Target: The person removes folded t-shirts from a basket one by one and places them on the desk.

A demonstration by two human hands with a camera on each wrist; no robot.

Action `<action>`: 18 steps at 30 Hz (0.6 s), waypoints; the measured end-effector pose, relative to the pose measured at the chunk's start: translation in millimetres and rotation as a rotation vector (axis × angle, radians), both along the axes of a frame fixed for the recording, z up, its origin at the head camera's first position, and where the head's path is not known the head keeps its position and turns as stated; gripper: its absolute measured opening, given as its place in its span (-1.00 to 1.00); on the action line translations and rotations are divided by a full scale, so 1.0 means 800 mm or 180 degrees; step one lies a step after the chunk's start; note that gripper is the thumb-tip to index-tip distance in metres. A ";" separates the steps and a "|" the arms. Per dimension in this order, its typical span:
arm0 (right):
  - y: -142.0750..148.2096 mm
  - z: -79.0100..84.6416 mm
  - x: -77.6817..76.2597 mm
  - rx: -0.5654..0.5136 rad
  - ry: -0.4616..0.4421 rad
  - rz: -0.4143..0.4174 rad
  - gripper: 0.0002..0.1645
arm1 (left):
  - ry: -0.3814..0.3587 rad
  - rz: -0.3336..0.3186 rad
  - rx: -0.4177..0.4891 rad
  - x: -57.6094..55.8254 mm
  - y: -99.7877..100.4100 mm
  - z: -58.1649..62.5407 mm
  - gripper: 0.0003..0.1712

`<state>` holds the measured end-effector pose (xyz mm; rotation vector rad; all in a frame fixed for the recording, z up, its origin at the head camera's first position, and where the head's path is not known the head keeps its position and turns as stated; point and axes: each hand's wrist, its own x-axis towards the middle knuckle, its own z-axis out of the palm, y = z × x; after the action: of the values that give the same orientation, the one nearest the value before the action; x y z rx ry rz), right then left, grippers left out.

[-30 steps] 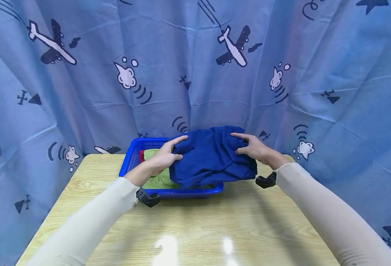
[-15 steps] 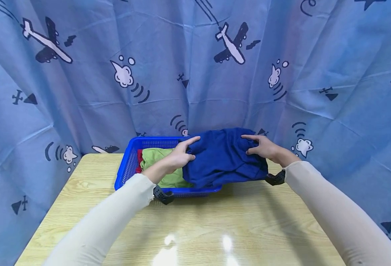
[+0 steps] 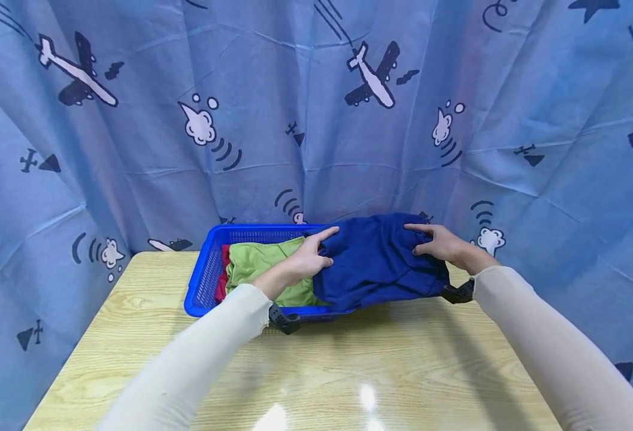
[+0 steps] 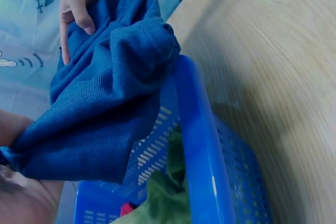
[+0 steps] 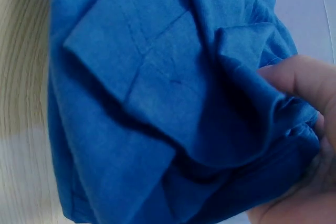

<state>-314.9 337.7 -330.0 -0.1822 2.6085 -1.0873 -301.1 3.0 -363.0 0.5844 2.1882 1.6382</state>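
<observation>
A folded dark blue garment (image 3: 378, 263) is held up between both hands, partly over the right end of a blue plastic basket (image 3: 200, 293). My left hand (image 3: 308, 257) grips its left edge, the thumb on one face and the fingers round the other side. At its right edge my right hand (image 3: 442, 244) pinches the cloth between thumb and fingers, which the right wrist view shows closely around the thumb (image 5: 302, 80). Inside the basket lie a green cloth (image 3: 257, 260) and a red cloth (image 3: 222, 275) at its left. The garment hides the basket's right end.
The basket stands near the back of a light wooden table (image 3: 294, 359). Behind the table hangs a blue curtain (image 3: 273, 120) printed with airplanes. Black straps (image 3: 284, 320) sit at the wrists.
Both hands have carried the blue garment to the right, from above the basket toward its right side. More of the green cloth in the basket shows now.
</observation>
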 end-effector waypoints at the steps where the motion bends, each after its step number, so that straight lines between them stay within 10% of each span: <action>1: 0.004 0.000 0.000 -0.0003 0.0005 -0.0001 -0.07 | -0.0002 0.0008 0.0001 -0.001 0.003 -0.001 -0.10; 18: 0.042 0.002 0.003 0.0205 -0.0006 -0.0318 -0.10 | 0.0125 0.0088 -0.0067 -0.007 0.065 -0.007 -0.07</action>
<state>-312.2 371.4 -328.8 -0.0367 2.6720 -1.0333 -306.8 54.8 -368.6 0.5880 2.2484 1.6285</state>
